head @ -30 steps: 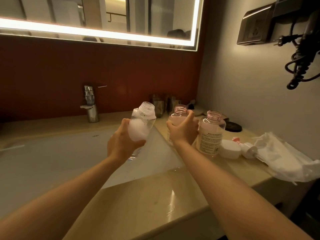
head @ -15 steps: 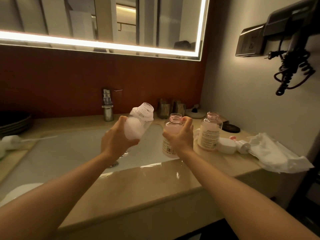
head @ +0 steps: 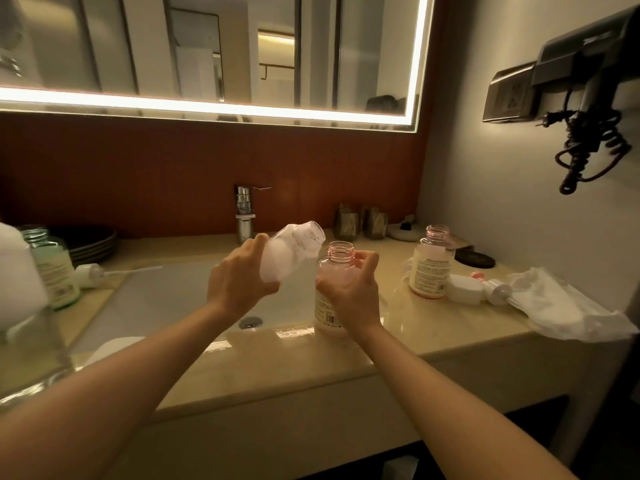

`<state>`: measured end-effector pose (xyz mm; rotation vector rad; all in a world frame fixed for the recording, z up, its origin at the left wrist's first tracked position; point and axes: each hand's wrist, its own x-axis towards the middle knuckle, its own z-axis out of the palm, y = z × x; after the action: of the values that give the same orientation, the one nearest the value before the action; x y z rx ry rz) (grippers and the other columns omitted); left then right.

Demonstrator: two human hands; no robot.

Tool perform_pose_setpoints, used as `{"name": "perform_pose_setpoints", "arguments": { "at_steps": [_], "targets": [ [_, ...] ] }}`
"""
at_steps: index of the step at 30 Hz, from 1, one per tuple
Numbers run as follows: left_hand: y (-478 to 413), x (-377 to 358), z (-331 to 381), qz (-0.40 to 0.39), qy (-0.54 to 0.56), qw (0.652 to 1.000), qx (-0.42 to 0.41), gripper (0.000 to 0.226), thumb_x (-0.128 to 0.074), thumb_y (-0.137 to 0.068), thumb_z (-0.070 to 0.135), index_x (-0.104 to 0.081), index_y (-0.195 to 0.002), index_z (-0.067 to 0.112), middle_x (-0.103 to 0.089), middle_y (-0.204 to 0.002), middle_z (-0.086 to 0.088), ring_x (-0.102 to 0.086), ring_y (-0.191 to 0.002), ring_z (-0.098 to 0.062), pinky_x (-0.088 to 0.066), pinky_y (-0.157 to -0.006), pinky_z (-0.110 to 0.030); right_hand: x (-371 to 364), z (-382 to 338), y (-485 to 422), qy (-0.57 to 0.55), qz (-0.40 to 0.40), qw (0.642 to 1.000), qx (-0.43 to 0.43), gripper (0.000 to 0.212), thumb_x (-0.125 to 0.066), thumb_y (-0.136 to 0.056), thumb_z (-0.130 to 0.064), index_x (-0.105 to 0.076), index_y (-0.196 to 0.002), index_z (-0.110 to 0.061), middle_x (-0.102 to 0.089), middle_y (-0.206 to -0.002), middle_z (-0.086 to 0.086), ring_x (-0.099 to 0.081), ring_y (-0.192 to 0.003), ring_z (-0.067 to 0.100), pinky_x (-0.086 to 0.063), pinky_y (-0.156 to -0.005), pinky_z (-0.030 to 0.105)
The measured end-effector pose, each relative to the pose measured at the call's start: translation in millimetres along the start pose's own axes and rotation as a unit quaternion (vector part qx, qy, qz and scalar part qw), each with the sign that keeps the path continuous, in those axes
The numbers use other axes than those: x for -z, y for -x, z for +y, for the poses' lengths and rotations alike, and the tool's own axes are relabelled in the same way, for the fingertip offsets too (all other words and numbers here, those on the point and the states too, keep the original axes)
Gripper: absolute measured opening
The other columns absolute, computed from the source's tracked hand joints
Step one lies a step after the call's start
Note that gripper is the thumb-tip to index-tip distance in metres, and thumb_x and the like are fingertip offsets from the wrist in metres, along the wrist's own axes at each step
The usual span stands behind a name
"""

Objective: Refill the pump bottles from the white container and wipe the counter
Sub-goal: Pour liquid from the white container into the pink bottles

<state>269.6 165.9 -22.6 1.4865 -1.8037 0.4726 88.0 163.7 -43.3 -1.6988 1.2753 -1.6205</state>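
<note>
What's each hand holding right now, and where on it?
Left hand grips the tilted white container around its lower body. Right hand wraps the middle of the open pink bottle, which stands on the counter.

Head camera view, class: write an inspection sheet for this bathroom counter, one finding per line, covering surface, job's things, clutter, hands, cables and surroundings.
Surface: beige counter, glossy wet patch at the front edge.
Job's things: white container tilted toward the open pink bottle; second pink bottle open, standing apart.
Clutter: white cloth, pump head, green bottle, dark plates.
Hands: left hand holds the container; right hand steadies the bottle.
Cables: coiled black cord hanging on the wall.
Surroundings: lit mirror, faucet, sink.
</note>
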Motion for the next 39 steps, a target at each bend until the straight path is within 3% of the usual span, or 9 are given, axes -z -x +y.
{"name": "perform_pose_setpoints", "arguments": {
  "at_steps": [9, 13, 17, 22, 33, 39],
  "targets": [
    [-14.1, 6.6, -0.2, 0.015, -0.085, 0.993, -0.076, 0.078, -0.089, -0.049, 0.025, -0.046, -0.112, 0.010, -0.064, -0.094, -0.014, -0.064, -0.071, -0.032, -0.051, -0.048, -0.035, -4.6, 7.6, 1.4, -0.002, 0.016, 1.000, 0.009, 0.073, -0.079, -0.064, -0.018, -0.025, -0.113, -0.022, -0.044, -0.111, -0.005, -0.050, -0.099, 0.014, -0.049, -0.084, 0.030],
    [-24.1, 10.1, 0.5, 0.017, -0.135, 0.984, -0.117, 0.086, -0.091, -0.043, 0.026, -0.040, -0.111, 0.012, -0.064, -0.092, -0.013, -0.065, -0.069, -0.030, -0.052, -0.043, -0.033, -6.7, 9.7, 1.0, 0.011, 0.018, 1.000, 0.011, 0.074, -0.078, -0.066, -0.020, -0.024, -0.116, -0.021, -0.040, -0.111, -0.007, -0.047, -0.100, 0.012, -0.047, -0.081, 0.025],
    [-30.2, 12.9, -1.1, 0.025, -0.154, 0.979, -0.128, 0.084, -0.089, -0.049, 0.025, -0.038, -0.114, 0.013, -0.063, -0.096, -0.014, -0.065, -0.075, -0.033, -0.055, -0.046, -0.041, -6.6, 11.1, 0.7, 0.009, 0.018, 1.000, 0.014, 0.075, -0.080, -0.064, -0.021, -0.023, -0.113, -0.025, -0.040, -0.111, -0.007, -0.047, -0.100, 0.012, -0.049, -0.082, 0.027],
    [-34.6, 18.9, 1.2, 0.057, -0.187, 0.968, -0.156, 0.084, -0.091, -0.044, 0.026, -0.043, -0.112, 0.012, -0.063, -0.091, -0.011, -0.065, -0.071, -0.029, -0.052, -0.049, -0.033, -6.9, 11.7, 1.8, -0.001, 0.016, 1.000, 0.007, 0.076, -0.079, -0.064, -0.019, -0.023, -0.114, -0.026, -0.041, -0.114, -0.006, -0.047, -0.102, 0.014, -0.051, -0.086, 0.034],
    [-42.4, 24.1, 1.5, 0.072, -0.221, 0.957, -0.175, 0.081, -0.091, -0.043, 0.027, -0.051, -0.112, 0.012, -0.064, -0.095, -0.008, -0.065, -0.076, -0.027, -0.051, -0.054, -0.031, -4.8, 12.3, 0.5, 0.015, 0.007, 1.000, 0.011, 0.076, -0.078, -0.066, -0.019, -0.022, -0.117, -0.023, -0.041, -0.122, -0.001, -0.042, -0.104, 0.010, -0.045, -0.082, 0.025],
    [-44.2, 25.2, 2.9, 0.069, -0.232, 0.953, -0.184, 0.086, -0.092, -0.039, 0.029, -0.047, -0.112, 0.014, -0.064, -0.094, -0.007, -0.065, -0.076, -0.025, -0.051, -0.054, -0.031, -4.1, 12.3, 1.1, 0.016, 0.006, 1.000, 0.006, 0.076, -0.079, -0.065, -0.019, -0.023, -0.117, -0.023, -0.043, -0.125, 0.001, -0.045, -0.105, 0.013, -0.046, -0.083, 0.028]
  ]
}}
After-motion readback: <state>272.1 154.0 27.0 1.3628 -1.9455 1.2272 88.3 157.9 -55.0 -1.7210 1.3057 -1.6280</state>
